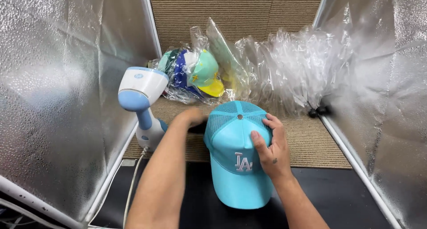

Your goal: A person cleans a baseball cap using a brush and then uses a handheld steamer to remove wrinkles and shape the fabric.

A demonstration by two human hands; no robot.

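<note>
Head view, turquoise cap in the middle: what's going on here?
A person is handling a turquoise cap with a mesh back, lying on a dark surface between two silvery reflective panels. The right hand lies flat on the cap's crown. The left hand reaches behind the cap's left side, its fingers hidden. A white and blue handheld steamer stands to the left, unheld. Behind, on tan carpet, are bagged caps and loose clear plastic bags.
</note>
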